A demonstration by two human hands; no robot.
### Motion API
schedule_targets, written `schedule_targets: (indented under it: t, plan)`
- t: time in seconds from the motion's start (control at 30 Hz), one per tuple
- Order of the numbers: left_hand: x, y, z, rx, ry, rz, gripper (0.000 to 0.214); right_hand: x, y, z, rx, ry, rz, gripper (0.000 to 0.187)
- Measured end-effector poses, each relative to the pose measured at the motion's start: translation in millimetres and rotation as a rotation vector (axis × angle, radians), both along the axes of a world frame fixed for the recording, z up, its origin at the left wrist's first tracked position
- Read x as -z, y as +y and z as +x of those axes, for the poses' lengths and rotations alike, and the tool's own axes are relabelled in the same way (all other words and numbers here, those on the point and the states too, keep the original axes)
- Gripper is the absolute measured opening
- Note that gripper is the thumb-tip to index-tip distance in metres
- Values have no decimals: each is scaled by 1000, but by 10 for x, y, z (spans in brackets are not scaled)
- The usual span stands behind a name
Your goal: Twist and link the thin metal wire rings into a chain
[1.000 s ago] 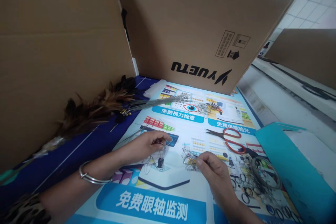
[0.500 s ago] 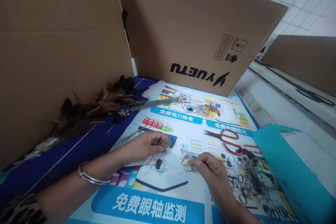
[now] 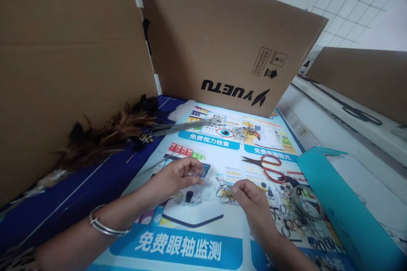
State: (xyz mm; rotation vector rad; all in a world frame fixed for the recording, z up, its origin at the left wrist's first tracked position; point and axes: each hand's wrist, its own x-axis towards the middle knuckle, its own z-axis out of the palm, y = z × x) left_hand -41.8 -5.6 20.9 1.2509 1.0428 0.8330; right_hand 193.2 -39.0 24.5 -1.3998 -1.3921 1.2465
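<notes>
Over the printed sheet, my left hand has its thumb and fingers bent round thin wire loops that hang below it. A small dark piece shows among those loops; whether it is attached or printed on the sheet I cannot tell. To the right, my right hand pinches the edge of a small tangle of thin wire, with a yellowish spot within it. The two hands are apart. Red-handled scissors lie beyond my right hand, blades pointing left.
Beside my right forearm lie a wire coil and several small dark rings. A teal box stands at right. A bundle of thin wires and brown feathers lie farther back left. Cardboard panels rise behind.
The view has swung slightly, so most things sit a little farther left. My left fingers have shifted a little on the wire loops; my right hand keeps its pinch on the tangle.
</notes>
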Motion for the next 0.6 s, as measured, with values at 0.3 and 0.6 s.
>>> schedule_targets:
  t: [0.3, 0.6]
  plan:
    - [95, -250, -34, -170, -22, -9, 42, -5, -23, -78, -8, 59, 7, 22]
    - [79, -444, -93, -187, -95, -79, 39, -83, -13, -269, -66, 62, 7, 21]
